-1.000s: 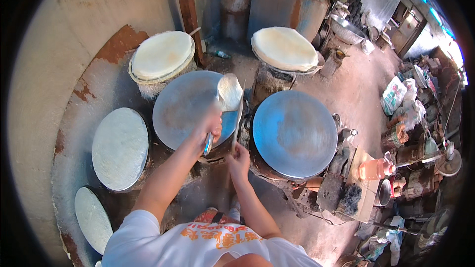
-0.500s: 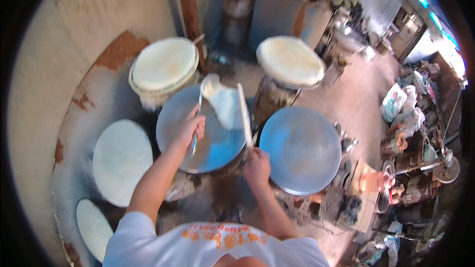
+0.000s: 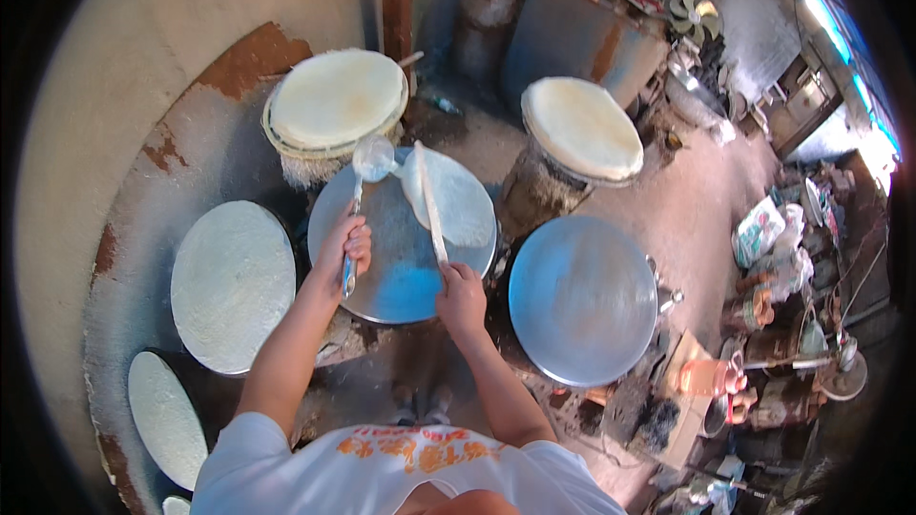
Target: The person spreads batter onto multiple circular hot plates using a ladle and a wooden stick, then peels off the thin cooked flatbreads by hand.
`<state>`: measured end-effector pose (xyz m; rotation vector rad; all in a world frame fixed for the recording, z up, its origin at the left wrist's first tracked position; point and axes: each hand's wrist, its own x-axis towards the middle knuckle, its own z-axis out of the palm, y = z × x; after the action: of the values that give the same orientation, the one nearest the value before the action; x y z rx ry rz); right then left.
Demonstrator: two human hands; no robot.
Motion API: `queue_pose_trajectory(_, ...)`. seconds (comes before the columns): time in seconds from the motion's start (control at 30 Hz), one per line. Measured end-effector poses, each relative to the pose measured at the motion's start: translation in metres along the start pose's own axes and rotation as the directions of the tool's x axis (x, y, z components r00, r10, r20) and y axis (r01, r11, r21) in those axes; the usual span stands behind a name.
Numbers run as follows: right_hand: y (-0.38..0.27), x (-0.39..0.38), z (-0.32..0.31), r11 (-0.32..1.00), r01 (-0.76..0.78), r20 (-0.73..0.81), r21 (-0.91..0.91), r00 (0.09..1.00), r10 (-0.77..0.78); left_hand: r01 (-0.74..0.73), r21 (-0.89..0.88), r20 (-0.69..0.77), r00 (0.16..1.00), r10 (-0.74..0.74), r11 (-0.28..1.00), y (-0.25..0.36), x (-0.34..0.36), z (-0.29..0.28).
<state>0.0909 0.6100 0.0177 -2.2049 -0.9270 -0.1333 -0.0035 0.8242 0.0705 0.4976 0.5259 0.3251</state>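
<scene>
My left hand (image 3: 344,246) is closed round the handle of a metal ladle (image 3: 373,156). The ladle's bowl is coated with pale batter and hangs over the far left of a round metal griddle (image 3: 377,272). In my right hand (image 3: 460,299) is a long, pale wooden stick (image 3: 432,214), gripped at its near end. Its far part lies along the left side of a patch of white batter (image 3: 465,202), which covers the right half of the griddle. A thin strand of batter seems to join the ladle and the patch.
A second round griddle (image 3: 584,298) stands to the right. Stacks of pale round sheets, a left stack (image 3: 337,97) and a right stack (image 3: 585,127), stand beyond. More round sheets (image 3: 235,286) are at left. An orange jug (image 3: 701,378) stands at right; a drum (image 3: 489,19) is behind.
The ladle has moved left, away from the batter. The stick has swung left across the patch, and the batter now covers more of the griddle's right side. The whole view has shifted slightly.
</scene>
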Motion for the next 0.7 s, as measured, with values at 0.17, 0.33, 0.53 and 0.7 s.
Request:
queue_pose_trajectory(0.17, 0.022, 0.002, -0.009, 0.995, -0.011, -0.057, -0.095, 0.998, 0.005, 0.447, -0.76, 0.475, 0.877, -0.066, 0.472, 0.003, -0.05, -0.017)
queue_pose_trajectory(0.33, -0.021, 0.027, 0.011, 0.998, 0.031, -0.001, 0.052, 1.0, -0.031, 0.424, -0.777, 0.537, 0.832, 0.138, 0.466, -0.001, -0.074, 0.005)
queue_pose_trajectory(0.53, 0.041, 0.047, -0.045, 0.988, 0.135, -0.031, -0.068, 0.99, -0.137, 0.344, -0.757, 0.555, 0.787, 0.268, 0.556, 0.0, -0.095, 0.021)
queue_pose_trajectory(0.7, 0.048, 0.084, -0.009, 0.982, 0.188, 0.244, 0.018, 0.952, -0.186, 0.15, -0.779, 0.47, 0.783, 0.409, 0.608, -0.027, -0.087, 0.035)
